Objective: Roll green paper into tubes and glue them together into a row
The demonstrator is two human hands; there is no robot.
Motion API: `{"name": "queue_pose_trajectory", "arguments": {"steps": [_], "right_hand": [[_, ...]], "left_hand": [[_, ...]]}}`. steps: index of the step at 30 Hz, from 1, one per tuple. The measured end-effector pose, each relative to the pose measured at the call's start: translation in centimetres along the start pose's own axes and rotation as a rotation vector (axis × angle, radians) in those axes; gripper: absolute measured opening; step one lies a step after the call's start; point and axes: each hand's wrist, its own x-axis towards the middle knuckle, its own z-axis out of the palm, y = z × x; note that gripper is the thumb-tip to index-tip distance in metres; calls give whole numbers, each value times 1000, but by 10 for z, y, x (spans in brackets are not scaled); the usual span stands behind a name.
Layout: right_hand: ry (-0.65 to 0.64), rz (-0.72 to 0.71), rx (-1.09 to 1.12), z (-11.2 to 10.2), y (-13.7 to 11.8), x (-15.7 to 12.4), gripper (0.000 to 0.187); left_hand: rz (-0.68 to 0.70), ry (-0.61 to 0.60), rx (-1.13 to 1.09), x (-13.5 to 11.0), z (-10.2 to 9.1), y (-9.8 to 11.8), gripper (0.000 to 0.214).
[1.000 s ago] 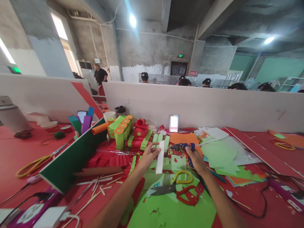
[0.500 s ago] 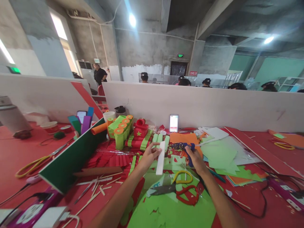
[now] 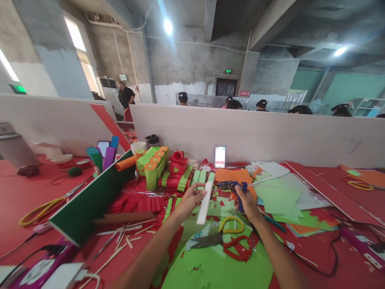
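Note:
My left hand (image 3: 191, 199) pinches a flat white strip (image 3: 204, 205) near its upper part, holding it tilted above the green paper. Around the handle of a dark blue hot glue gun (image 3: 231, 186) my right hand (image 3: 248, 203) is closed. The gun's nozzle points left and lies close to the strip's top end; I cannot tell whether they touch. Below the hands, scissors (image 3: 237, 245) with one yellow and one red handle rest on a green sheet (image 3: 222, 273). Pale green rolls (image 3: 202, 176) stand just behind the strip.
Green and red paper models (image 3: 177, 168) stand back left by a dark green board (image 3: 90, 204). Thin sticks (image 3: 120, 237) lie at left. Pale green sheets (image 3: 276, 192) are piled right. A phone (image 3: 220, 156) leans on the white partition (image 3: 255, 132). Power strips (image 3: 361, 241) flank the table.
The white strip has tilted a little more, its top shifting right toward the glue gun. My left hand has moved slightly right with it. The right hand is nearly still.

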Motion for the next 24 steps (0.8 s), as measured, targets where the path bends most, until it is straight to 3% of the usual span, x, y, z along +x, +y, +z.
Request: {"name": "queue_pose_trajectory", "arguments": {"steps": [13, 24], "right_hand": [[-1, 7, 5, 13, 2, -8, 56], [-49, -52, -27, 9, 0, -7, 52]], "left_hand": [[-92, -22, -247, 4, -4, -1, 39], [-23, -4, -175, 6, -5, -5, 42]]}}
